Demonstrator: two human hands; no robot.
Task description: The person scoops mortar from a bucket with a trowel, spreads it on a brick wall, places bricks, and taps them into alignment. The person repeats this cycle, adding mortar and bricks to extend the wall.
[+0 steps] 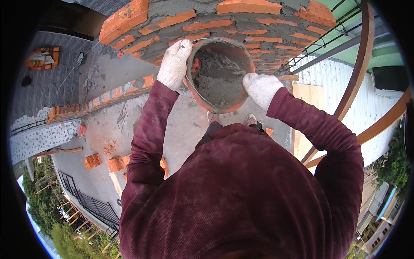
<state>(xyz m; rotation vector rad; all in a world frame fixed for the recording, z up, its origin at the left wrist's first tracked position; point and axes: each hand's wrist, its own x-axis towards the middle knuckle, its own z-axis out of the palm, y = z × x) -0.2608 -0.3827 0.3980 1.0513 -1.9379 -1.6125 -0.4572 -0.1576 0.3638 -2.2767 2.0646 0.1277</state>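
Observation:
I hold an orange bucket [202,100] of grey mortar [217,77] up against a brick wall [241,23]. My left hand [174,64], in a white work glove, grips the bucket's left rim by the thin wire handle. The gloved right hand [260,88] clasps the right rim. The bucket tilts toward me, so its inside and the wet mortar show. Both maroon sleeves rise from the lower edge, and my torso fills the lower middle of the view.
A concrete slab [181,129] lies below, with loose bricks [92,161] stacked at the left. A low brick course [99,98] runs along the slab's far edge. Brown curved poles [358,73] and white sheeting [345,82] stand at right. Railings [92,205] and trees lie far below.

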